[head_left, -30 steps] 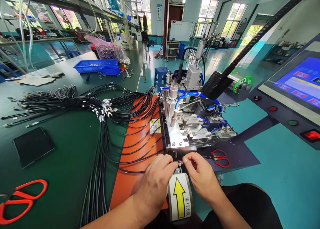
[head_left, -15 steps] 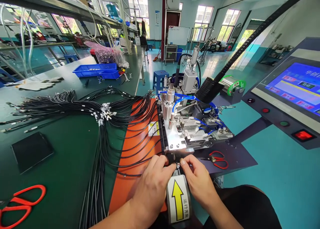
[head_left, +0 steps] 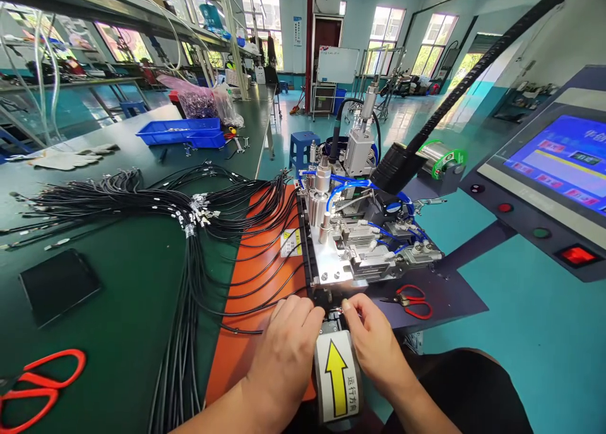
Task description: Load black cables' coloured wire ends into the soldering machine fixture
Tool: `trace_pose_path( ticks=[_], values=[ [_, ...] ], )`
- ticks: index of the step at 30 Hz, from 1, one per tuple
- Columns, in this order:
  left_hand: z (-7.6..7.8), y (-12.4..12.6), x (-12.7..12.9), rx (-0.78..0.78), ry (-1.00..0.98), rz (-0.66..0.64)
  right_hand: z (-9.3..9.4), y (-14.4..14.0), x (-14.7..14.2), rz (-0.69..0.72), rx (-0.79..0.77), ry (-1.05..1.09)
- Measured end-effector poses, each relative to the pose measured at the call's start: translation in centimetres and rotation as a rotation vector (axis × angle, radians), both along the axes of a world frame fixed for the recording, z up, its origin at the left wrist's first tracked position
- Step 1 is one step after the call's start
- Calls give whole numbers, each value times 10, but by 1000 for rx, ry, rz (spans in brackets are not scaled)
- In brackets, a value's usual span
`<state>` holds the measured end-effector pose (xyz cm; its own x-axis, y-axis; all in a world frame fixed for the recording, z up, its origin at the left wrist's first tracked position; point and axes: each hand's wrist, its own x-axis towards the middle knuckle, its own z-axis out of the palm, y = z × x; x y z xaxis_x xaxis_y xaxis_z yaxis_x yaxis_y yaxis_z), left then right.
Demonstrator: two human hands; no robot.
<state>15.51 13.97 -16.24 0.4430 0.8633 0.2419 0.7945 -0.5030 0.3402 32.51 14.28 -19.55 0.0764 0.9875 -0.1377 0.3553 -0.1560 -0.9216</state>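
Note:
My left hand (head_left: pixel 284 349) and my right hand (head_left: pixel 374 342) meet at the front edge of a small metal machine (head_left: pixel 353 244) with blue air tubes. The fingertips of both hands pinch the end of a thin black cable (head_left: pixel 246 328) at a black track slot, just above a white label with a yellow arrow (head_left: pixel 337 378). The cable runs left across an orange mat (head_left: pixel 258 276). The cable tip itself is hidden between my fingers.
A big bundle of black cables (head_left: pixel 142 203) fans over the green bench. Red scissors (head_left: pixel 33 386) lie at the near left, small red snips (head_left: pixel 411 300) right of the machine. A control panel with a blue screen (head_left: pixel 558 162) stands at right, blue trays (head_left: pixel 182 132) at the back.
My view has shifted slightly. My hands have stayed at the machine's front edge, with the fingertips closing in a little tighter on the cable end.

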Motion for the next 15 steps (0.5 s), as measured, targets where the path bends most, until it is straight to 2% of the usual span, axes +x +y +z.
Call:
trace_pose_path(
  ticks=[4, 8, 10, 12, 13, 15],
  values=[
    [4, 2, -1, -77, 0, 46, -1, 6, 5, 34, -87, 57],
    [9, 4, -1, -190, -23, 70, 7, 7, 9, 35, -87, 24],
    [11, 4, -1, -236, -25, 61, 14, -2, 7, -19, -10, -36],
    [16, 5, -3, -275, -25, 36, 20, -15, 0, -70, 154, -100],
    [20, 5, -6, -294, -29, 21, 21, -22, -4, -52, 246, -94],
    [34, 7, -17, -320, -55, -1, 19, -33, -15, 97, 439, -78]
  ],
)
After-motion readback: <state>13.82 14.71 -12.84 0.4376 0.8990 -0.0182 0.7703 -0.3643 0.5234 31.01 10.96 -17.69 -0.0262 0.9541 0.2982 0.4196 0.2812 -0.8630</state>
